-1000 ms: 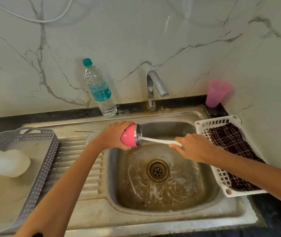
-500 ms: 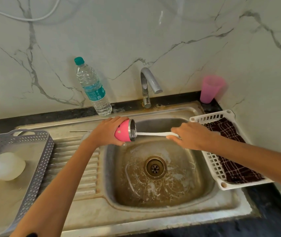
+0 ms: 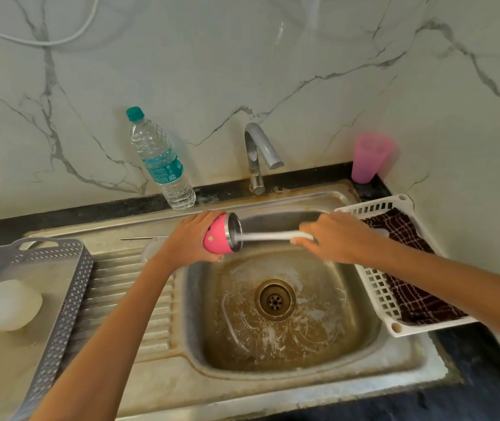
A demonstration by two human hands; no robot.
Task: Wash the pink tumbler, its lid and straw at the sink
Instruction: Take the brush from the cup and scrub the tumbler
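Filling the lower frame, a stained steel sink (image 3: 273, 387) is flanked by a grey perforated basket (image 3: 72, 287) at left and a white slotted tray (image 3: 378, 287) at right. A clear ribbed bottle (image 3: 163, 165) stands left of the curved tap (image 3: 258, 153). At centre, above the basin, the left hand (image 3: 189, 240) grips the pink tumbler (image 3: 216, 238) sideways; the right hand (image 3: 333, 238) clasps a white brush handle (image 3: 268, 236) entering its steel-rimmed mouth.

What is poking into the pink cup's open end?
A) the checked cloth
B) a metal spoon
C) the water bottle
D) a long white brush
D: the right hand grips a white brush whose far end goes into the open mouth of the pink tumbler, which the left hand holds sideways over the sink.
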